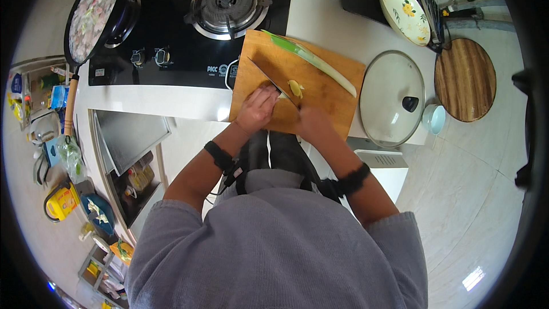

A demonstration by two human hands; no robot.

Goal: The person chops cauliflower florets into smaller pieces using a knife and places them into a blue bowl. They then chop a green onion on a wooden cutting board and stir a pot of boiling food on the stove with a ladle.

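A wooden cutting board lies at an angle on the counter in front of me, overlapping the stove's edge. In my right hand is the handle of a kitchen knife; its blade points away to the upper left. My left hand rests on the board with bent fingers close against the blade, on a small pale piece of food mostly hidden under the fingertips. Just beyond the blade lie yellow slices that look like ginger. A length of green onion stretches along the board's far right side.
A pan of pale, meat-like pieces sits on the left burner; the right burner has no pot. Right of the board are a glass lid, a light-blue bowl, a round wooden board and a flowered dish. A cabinet door stands open below.
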